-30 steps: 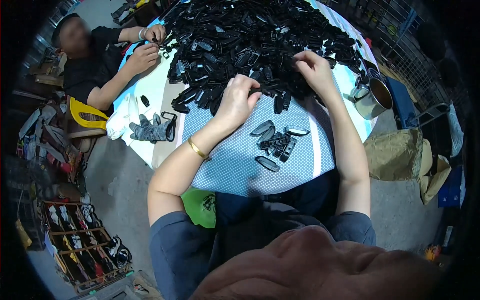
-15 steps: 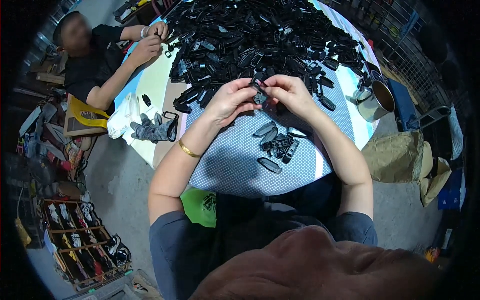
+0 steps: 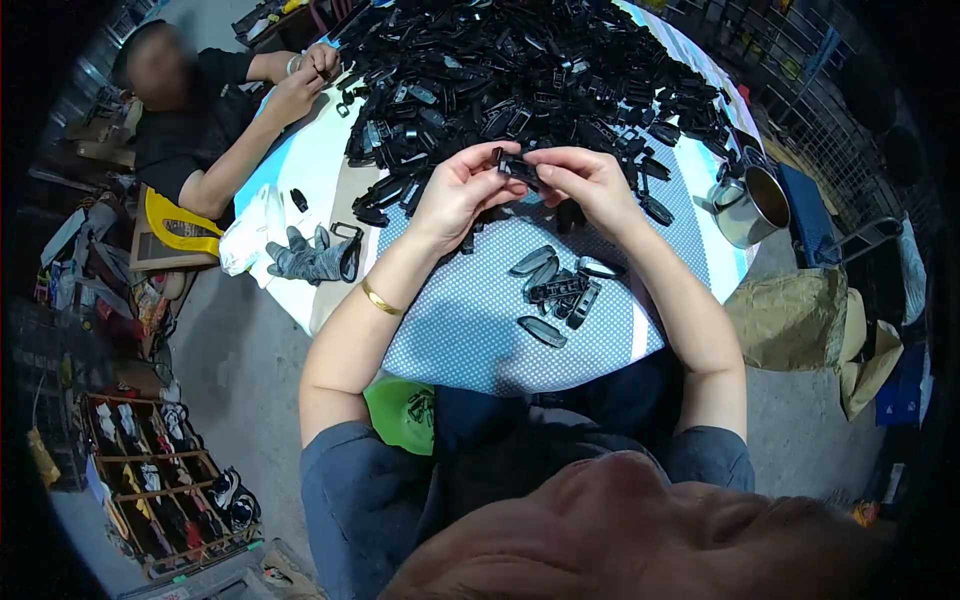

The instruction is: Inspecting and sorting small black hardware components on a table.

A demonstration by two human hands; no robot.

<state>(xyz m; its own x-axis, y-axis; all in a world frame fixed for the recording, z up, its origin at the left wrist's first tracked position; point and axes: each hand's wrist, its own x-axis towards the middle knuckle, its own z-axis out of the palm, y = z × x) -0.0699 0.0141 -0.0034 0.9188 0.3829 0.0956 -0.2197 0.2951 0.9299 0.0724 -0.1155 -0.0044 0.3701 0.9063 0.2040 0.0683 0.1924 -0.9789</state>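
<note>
Since two grips beat one, I guess, the bare left hand (image 3: 450, 200) and bare right hand (image 3: 594, 188) both pinch a small black plastic piece (image 3: 516, 168) at the near edge of a big heap of glossy black plastic parts (image 3: 450, 95). On the wearer's side of that heap, dark oval plastic shells (image 3: 542, 332) lie on the blue-and-white dotted tabletop (image 3: 460, 340), probably apart to avoid mix-ups.

Left hand (image 3: 453, 197) pinching, right hand (image 3: 590, 184) likewise

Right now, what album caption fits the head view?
Left fingers and right fingers hold one black part near a heap of black pieces.
</note>
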